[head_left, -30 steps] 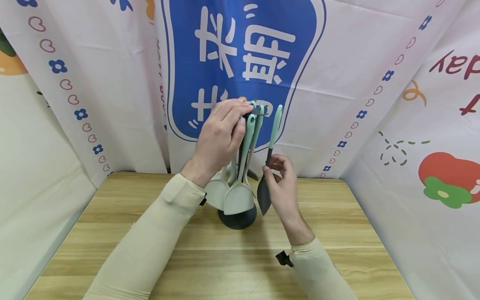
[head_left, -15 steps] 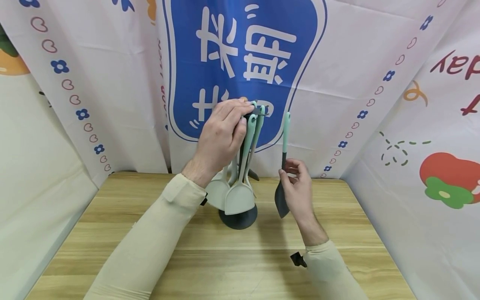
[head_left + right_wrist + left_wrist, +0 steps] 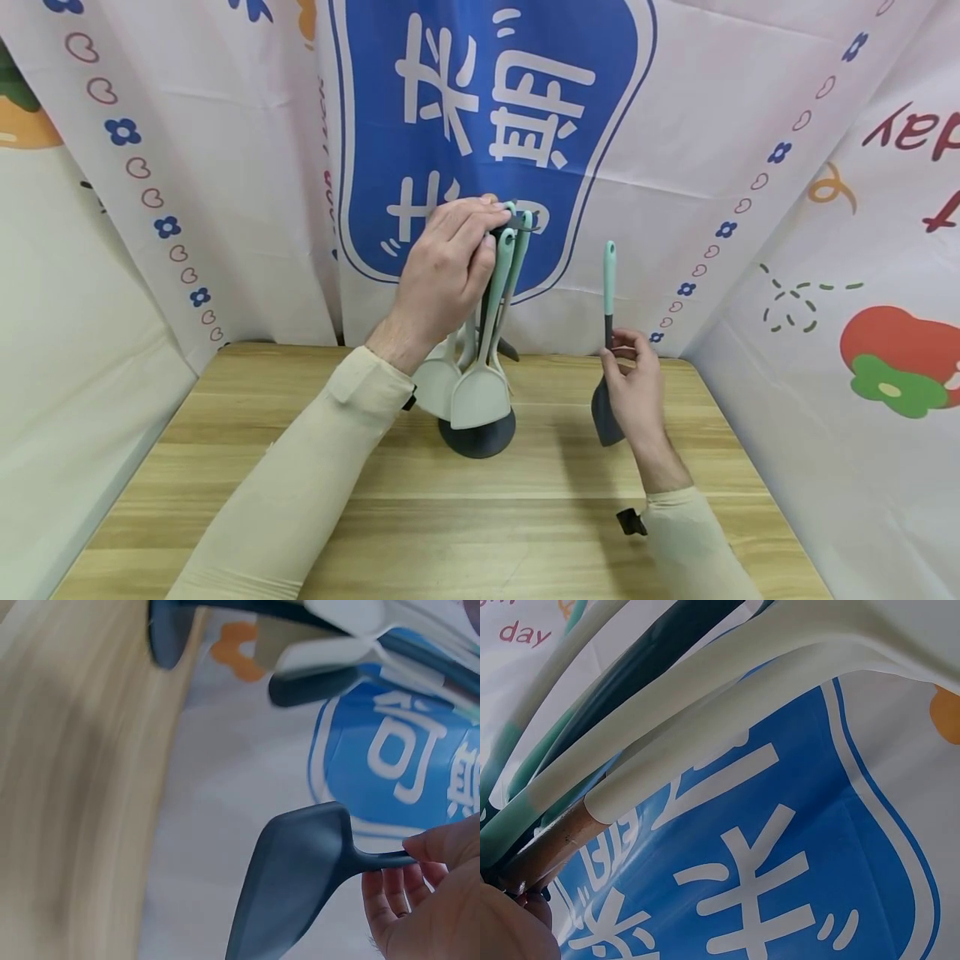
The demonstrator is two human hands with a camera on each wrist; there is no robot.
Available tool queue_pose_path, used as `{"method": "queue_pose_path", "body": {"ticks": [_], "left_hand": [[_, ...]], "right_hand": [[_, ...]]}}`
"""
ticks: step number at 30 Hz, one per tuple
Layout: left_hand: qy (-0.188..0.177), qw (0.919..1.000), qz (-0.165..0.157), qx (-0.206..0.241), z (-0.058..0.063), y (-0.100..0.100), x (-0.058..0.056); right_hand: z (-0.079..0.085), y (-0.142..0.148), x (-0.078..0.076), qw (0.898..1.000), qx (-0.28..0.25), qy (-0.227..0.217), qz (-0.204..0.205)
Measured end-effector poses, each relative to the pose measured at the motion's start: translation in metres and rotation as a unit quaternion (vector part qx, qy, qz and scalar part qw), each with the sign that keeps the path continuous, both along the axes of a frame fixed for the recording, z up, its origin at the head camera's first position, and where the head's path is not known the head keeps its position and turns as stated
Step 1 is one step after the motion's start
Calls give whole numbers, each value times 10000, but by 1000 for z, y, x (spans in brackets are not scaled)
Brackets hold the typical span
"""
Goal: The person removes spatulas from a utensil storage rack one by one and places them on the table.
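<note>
My left hand (image 3: 448, 262) grips the top of a dark utensil stand (image 3: 477, 439), whose round base rests on the table. Several utensils with mint handles hang around it, among them a pale turner (image 3: 480, 398) at the front. In the left wrist view, pale utensil shafts (image 3: 652, 724) run up from the hand at the lower left. To the right of the stand, my right hand (image 3: 637, 387) pinches the shaft of a dark grey spatula (image 3: 300, 862). The spatula is upright above the table, mint handle upward and blade down. My hand partly covers the blade in the head view.
The wooden table (image 3: 420, 533) reaches back to a printed curtain (image 3: 697, 150) with a blue panel. Similar cloth walls stand at left and right. A black strap piece (image 3: 632, 522) sits at my right wrist.
My right hand has carried the spatula to the right and slightly down, away from the stand. The spatula has become more upright. My left hand has stayed on the stand's top.
</note>
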State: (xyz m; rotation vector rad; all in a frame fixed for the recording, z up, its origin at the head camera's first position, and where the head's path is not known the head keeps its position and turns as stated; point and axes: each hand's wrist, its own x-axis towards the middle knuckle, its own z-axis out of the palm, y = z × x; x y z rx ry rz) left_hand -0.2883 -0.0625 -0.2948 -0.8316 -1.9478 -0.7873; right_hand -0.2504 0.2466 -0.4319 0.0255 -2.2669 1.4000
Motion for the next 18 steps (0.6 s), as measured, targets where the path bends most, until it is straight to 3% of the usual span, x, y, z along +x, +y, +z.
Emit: {"method": "queue_pose_path", "body": {"ticks": [18], "left_hand": [[0, 10000, 10, 2, 1, 1, 1]], "right_hand": [[-28, 75, -8, 9941, 612, -397, -805]]}}
